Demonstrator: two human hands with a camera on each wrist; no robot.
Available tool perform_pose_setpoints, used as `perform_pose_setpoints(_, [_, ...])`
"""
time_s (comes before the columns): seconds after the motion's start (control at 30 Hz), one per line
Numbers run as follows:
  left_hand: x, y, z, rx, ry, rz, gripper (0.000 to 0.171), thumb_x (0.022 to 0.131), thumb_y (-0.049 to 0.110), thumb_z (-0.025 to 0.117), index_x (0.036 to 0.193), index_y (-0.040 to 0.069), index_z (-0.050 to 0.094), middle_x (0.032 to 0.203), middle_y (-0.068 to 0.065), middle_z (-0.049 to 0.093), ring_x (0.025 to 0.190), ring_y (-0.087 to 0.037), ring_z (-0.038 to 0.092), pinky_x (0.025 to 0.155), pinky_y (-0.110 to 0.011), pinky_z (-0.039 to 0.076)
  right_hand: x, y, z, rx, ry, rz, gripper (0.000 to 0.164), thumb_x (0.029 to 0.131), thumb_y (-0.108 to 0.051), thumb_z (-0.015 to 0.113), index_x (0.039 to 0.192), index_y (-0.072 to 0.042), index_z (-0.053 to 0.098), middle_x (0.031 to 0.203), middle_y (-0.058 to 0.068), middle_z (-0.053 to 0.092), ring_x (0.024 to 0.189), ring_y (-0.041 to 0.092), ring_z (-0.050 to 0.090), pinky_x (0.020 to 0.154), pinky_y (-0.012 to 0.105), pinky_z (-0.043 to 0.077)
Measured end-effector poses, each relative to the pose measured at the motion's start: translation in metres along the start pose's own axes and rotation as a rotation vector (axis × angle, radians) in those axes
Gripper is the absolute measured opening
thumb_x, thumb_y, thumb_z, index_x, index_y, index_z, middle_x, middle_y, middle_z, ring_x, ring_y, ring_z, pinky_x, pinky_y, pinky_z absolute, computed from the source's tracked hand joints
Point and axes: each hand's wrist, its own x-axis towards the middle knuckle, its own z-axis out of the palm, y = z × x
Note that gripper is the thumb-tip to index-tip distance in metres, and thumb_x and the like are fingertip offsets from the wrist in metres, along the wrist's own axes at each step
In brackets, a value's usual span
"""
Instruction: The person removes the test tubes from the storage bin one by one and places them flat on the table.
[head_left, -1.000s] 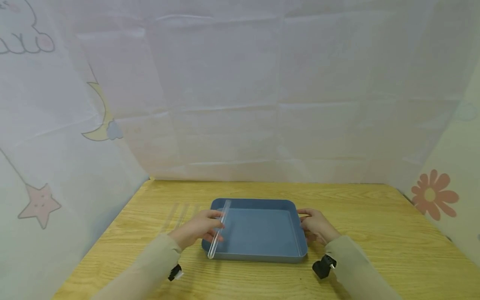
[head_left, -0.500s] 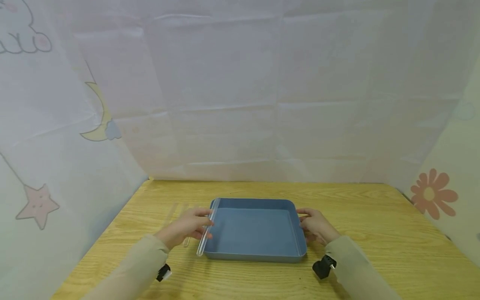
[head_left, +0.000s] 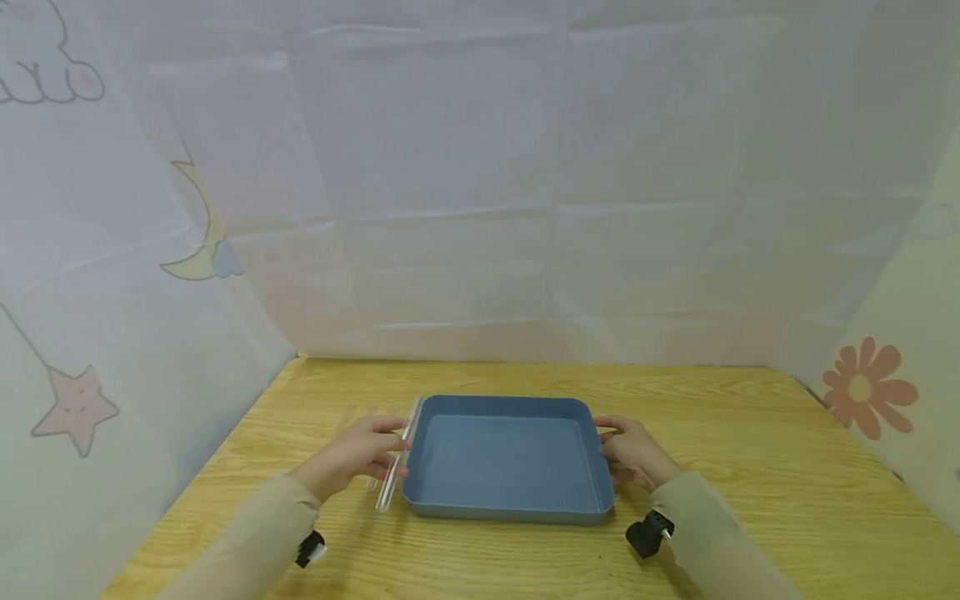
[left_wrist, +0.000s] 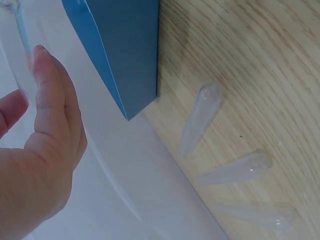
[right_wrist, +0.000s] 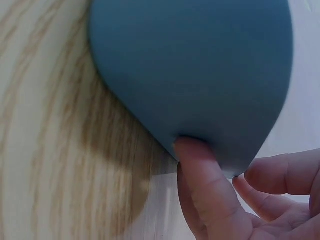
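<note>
My left hand [head_left: 352,454] pinches a clear test tube [head_left: 398,458] just outside the left wall of a shallow blue tray [head_left: 508,515]. In the left wrist view, the held tube is largely out of frame at top left. On the right, my right hand [head_left: 633,454] touches the tray's outer wall; in the right wrist view one finger [right_wrist: 205,180] presses that wall and other fingertips meet the rim. No fingertips show inside the tray. More clear tubes [left_wrist: 201,117] lie on the table left of it, partly hidden behind my left hand in the head view.
Light wood covers the table [head_left: 720,433]. Pale sheets printed with a moon, a star and a flower [head_left: 861,388] enclose it at the back and sides. A small black device [head_left: 648,534] sits at my right wrist.
My left hand has moved left with the test tube, from over the tray's left part to just outside its left wall. My right hand stays at the tray's right side.
</note>
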Motion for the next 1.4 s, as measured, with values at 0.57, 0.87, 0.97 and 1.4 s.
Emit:
perform_pose_setpoints(0.57, [-0.009, -0.011, -0.027, -0.027, 0.039, 0.004, 0.057, 0.100, 0.009, 0.049, 0.147, -0.013, 0.026, 0.129, -0.034, 0.050, 0.075, -0.018, 0.067, 0.067, -0.033, 0.056, 0.002, 0.000, -0.001, -0.001, -0.011, 0.002, 0.057, 0.090, 0.012, 0.041, 0.146, 0.008, 0.030, 0.125, 0.031, 0.050, 0.084, 0.025, 0.064, 0.056, 0.037, 0.054])
perform_pose_setpoints(0.87, [-0.011, -0.016, -0.035, -0.023, 0.062, -0.010, 0.056, 0.099, 0.008, 0.047, 0.147, -0.013, 0.026, 0.132, -0.037, 0.047, 0.073, -0.016, 0.067, 0.064, -0.029, 0.055, 0.001, 0.000, 0.000, -0.005, -0.003, 0.004, 0.057, 0.090, 0.012, 0.042, 0.146, 0.007, 0.031, 0.127, 0.032, 0.049, 0.085, 0.025, 0.063, 0.055, 0.037, 0.053])
perform_pose_setpoints(0.97, [-0.012, -0.016, -0.038, -0.016, 0.071, -0.024, 0.056, 0.100, 0.009, 0.047, 0.147, -0.013, 0.025, 0.133, -0.038, 0.045, 0.073, -0.016, 0.066, 0.065, -0.029, 0.055, 0.001, 0.000, 0.000, -0.005, 0.002, 0.008, 0.057, 0.090, 0.012, 0.042, 0.145, 0.007, 0.032, 0.129, 0.032, 0.047, 0.087, 0.027, 0.063, 0.055, 0.037, 0.052])
perform_pose_setpoints(1.4, [-0.013, -0.029, -0.054, -0.004, 0.124, -0.038, 0.057, 0.100, 0.010, 0.048, 0.146, -0.014, 0.024, 0.132, -0.036, 0.048, 0.071, -0.015, 0.067, 0.060, -0.025, 0.054, 0.000, 0.000, 0.001, -0.003, 0.015, 0.006, 0.055, 0.090, 0.012, 0.043, 0.144, 0.007, 0.034, 0.122, 0.028, 0.049, 0.087, 0.026, 0.061, 0.057, 0.037, 0.055])
